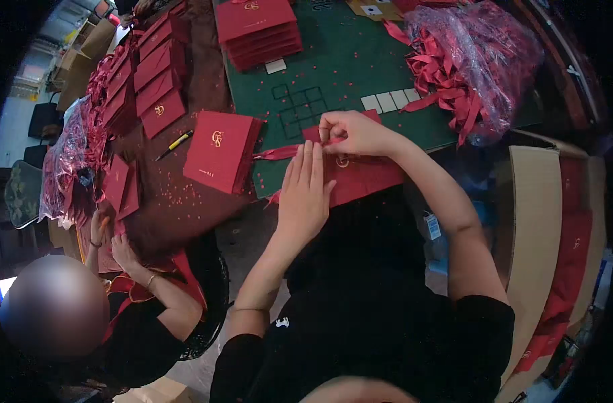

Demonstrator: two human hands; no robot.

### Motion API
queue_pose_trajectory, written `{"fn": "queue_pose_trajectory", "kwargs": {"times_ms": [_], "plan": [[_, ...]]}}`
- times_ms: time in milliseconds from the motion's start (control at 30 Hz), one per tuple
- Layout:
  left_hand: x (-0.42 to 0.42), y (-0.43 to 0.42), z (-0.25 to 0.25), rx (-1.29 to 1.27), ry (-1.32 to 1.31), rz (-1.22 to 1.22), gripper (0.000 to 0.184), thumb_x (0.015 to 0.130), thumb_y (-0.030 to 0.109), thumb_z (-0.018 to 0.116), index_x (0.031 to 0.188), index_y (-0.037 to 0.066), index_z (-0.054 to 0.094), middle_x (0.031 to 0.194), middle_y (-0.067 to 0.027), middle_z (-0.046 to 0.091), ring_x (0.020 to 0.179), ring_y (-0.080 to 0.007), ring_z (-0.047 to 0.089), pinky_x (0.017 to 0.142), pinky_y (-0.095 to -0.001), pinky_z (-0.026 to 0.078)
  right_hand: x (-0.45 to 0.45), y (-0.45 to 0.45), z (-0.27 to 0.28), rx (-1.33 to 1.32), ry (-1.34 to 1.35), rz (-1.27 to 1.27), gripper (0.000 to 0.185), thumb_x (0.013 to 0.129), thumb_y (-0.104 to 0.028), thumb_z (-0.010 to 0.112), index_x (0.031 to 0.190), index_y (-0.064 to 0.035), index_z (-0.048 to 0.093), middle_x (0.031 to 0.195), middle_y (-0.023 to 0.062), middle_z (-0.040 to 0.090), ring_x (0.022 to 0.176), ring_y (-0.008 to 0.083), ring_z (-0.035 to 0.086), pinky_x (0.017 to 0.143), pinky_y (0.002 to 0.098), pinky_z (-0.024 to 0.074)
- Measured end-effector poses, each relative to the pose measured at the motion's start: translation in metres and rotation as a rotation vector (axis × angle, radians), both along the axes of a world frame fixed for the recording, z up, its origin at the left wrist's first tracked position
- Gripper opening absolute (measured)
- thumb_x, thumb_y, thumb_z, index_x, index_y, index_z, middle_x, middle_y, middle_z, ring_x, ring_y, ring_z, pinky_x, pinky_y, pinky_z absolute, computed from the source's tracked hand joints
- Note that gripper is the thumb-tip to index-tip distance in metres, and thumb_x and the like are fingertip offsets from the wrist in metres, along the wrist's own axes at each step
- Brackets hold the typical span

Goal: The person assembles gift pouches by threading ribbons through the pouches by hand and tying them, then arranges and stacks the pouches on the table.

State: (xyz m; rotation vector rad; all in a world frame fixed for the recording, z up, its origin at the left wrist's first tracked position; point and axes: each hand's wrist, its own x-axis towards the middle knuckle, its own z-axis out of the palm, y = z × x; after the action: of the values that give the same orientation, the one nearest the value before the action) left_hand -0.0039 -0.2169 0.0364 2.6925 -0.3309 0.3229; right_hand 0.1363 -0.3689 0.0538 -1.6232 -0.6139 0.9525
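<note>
Red packet [373,183] on table [350,67], at its 6 o'clock edge. Left hand [303,201] flat at packet's 9 o'clock side, fingers extended, close together, thumb apart. Right hand [360,133] toward packet's 12 o'clock, fingers pinching red ribbon [277,154]. Packet stack [215,154] near 9 o'clock.

The person wears a black short-sleeved top [387,349], its cloth matt and plain across the front, so dark that seams and folds are hard to make out. A small white emblem [282,322], roughly animal-shaped, sits on the left side of the chest, too small to read closely. The left sleeve [236,366] and the right sleeve [488,319] are the same black, both ending above the elbow. The left hand [305,195] and right hand [357,134] are bare.
</note>
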Motion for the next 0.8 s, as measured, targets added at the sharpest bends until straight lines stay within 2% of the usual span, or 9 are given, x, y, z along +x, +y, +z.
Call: {"fn": "queue_pose_trajectory", "kwargs": {"times_ms": [100,233,367,567,633,667,733,767,800], "plan": [[0.002,-0.003,-0.011,0.140,-0.004,0.084,0.060,0.093,0.027,0.050,0.141,-0.003,0.030,0.146,-0.0214,0.033,0.135,-0.0308,0.034,0.112,-0.0444,0.022,0.000,-0.003,0.003,0.056,-0.035,0.012,0.024,0.082,-0.007,0.068,0.096,-0.0037,0.049,0.068,0.0025,0.059,0.057,0.0090,0.059,0.049,0.0208,0.0424],[0.003,-0.004,-0.011,0.179,-0.004,0.111,0.060,0.093,0.027,0.051,0.141,-0.003,0.032,0.146,-0.0201,0.034,0.135,-0.0287,0.035,0.113,-0.0456,0.017,-0.019,-0.026,0.033,-0.034,-0.101,-0.117,0.030,0.082,-0.009,0.068,0.105,-0.0043,0.049,0.071,0.0019,0.061,0.057,0.0065,0.056,0.050,0.0206,0.0419],[0.009,-0.005,-0.011,0.225,-0.049,0.130,0.060,0.090,0.029,0.053,0.139,-0.002,0.037,0.145,-0.0187,0.036,0.134,-0.0271,0.038,0.113,-0.0459,0.018,-0.041,-0.068,0.039,-0.181,-0.086,-0.154,0.018,0.085,-0.013,0.066,0.095,-0.0001,0.060,0.063,0.0033,0.062,0.050,0.0071,0.053,0.045,0.0233,0.0415],[0.012,-0.003,-0.010,0.199,0.002,0.125,0.058,0.093,0.028,0.048,0.141,-0.002,0.033,0.147,-0.0183,0.034,0.135,-0.0278,0.034,0.114,-0.0467,0.014,-0.073,-0.093,0.040,-0.407,0.050,0.287,0.021,0.091,-0.019,0.060,0.091,0.0007,0.066,0.073,0.0051,0.068,0.059,0.0091,0.060,0.054,0.0229,0.0474],[0.011,-0.003,-0.009,0.173,0.002,0.117,0.057,0.093,0.027,0.048,0.141,-0.001,0.033,0.146,-0.0185,0.034,0.134,-0.0291,0.036,0.113,-0.0473,0.015,-0.082,-0.094,0.034,-0.169,0.064,0.305,0.021,0.091,-0.018,0.059,0.098,0.0003,0.067,0.084,0.0078,0.070,0.065,0.0116,0.063,0.058,0.0227,0.0484],[0.011,-0.003,-0.007,0.173,-0.010,0.114,0.058,0.093,0.027,0.050,0.141,-0.001,0.033,0.146,-0.0187,0.034,0.134,-0.0294,0.036,0.113,-0.0473,0.017,-0.077,-0.093,0.041,-0.047,0.079,0.387,0.022,0.091,-0.015,0.057,0.100,0.0009,0.069,0.095,0.0137,0.069,0.078,0.0172,0.066,0.069,0.0267,0.0498],[0.012,-0.002,-0.008,0.174,-0.020,0.109,0.059,0.092,0.027,0.051,0.141,-0.001,0.033,0.146,-0.0189,0.035,0.133,-0.0298,0.037,0.112,-0.0473,0.020,-0.070,-0.084,0.029,0.443,0.109,0.345,0.020,0.089,-0.011,0.057,0.098,0.0026,0.069,0.099,0.0192,0.067,0.086,0.0244,0.064,0.080,0.0322,0.0480],[0.013,0.000,-0.009,0.118,-0.029,0.092,0.061,0.091,0.026,0.055,0.140,-0.001,0.034,0.146,-0.0193,0.035,0.133,-0.0298,0.037,0.111,-0.0467,0.023,-0.063,-0.079,0.020,0.613,0.094,0.317,0.021,0.090,-0.014,0.060,0.101,0.0010,0.070,0.107,0.0125,0.065,0.105,0.0206,0.058,0.092,0.0312,0.0427],[0.013,0.002,-0.010,0.062,-0.037,0.076,0.062,0.089,0.026,0.058,0.140,-0.002,0.034,0.146,-0.0196,0.035,0.133,-0.0298,0.037,0.110,-0.0461,0.025,-0.064,-0.075,0.013,0.648,0.092,0.137,0.021,0.091,-0.016,0.060,0.098,0.0005,0.071,0.108,0.0097,0.065,0.105,0.0167,0.056,0.092,0.0289,0.0416]]}}
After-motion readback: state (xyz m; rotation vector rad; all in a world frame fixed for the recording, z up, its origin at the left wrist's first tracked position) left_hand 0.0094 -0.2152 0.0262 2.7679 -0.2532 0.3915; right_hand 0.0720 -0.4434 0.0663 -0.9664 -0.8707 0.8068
